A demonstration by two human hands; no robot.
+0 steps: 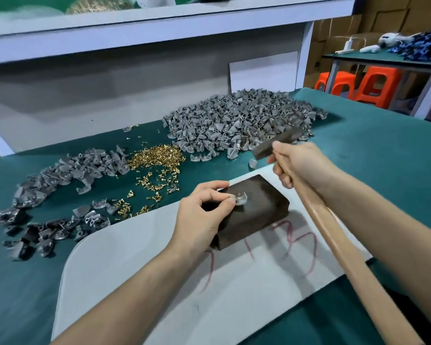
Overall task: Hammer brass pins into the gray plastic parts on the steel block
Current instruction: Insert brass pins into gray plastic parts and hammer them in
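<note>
Head view, one frame.

- Left hand (204,212): thumb and forefinger pinch a single gray plastic part (241,199) and hold it on the top face of the steel block (259,217). The other fingers are curled under, against the block's near-left side.
- A small brass glint shows in that part (probably a pin, too small to be sure).
- Right hand (301,163): fingers wrapped tight round the wooden handle of the hammer (334,235), gripped high up, just behind the head.
- Hammer head (274,145): dark, motion-blurred, in the air beyond and to the right of the block, clear of the part. The handle runs back toward the lower right corner of the frame.
- The block is dark and rectangular. It sits at the far end of a white sheet (147,270) with red scrawled marks (306,245) just in front of it.
- The sheet lies on a green mat (383,158).

Stock on the mat:
- Loose brass pins (157,155) are heaped beyond the left hand, with strays scattered toward the sheet.
- A large heap of gray parts (234,120) lies further back.
- A smaller heap (80,168) lies to the left of the pins.
- Darker parts (35,235) are at the far left.

Background: orange stools (373,85) at the upper right.
</note>
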